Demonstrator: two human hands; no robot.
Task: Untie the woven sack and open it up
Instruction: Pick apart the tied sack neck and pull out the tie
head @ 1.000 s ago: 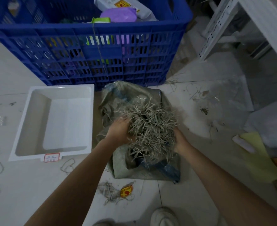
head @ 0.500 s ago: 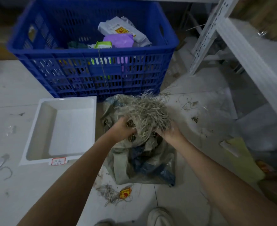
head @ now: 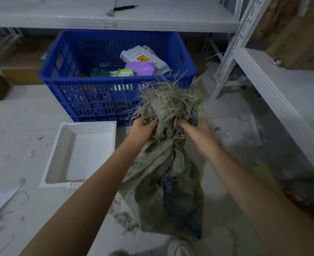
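Both arms reach forward, left hand (head: pixel 143 127) and right hand (head: pixel 198 131) clenched on the sack (head: pixel 163 174) neck; the sack now hangs lifted, higher than before.

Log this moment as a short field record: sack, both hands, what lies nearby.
sack: grey-green woven plastic sack, upright on the floor, neck bunched, frayed mouth fanned out above
left hand: left hand grips the neck's left side
right hand: right hand grips the neck's right side
sack state: mouth not yet spread open
behind: blue slotted plastic crate holding packets
left: empty white rectangular plastic tray
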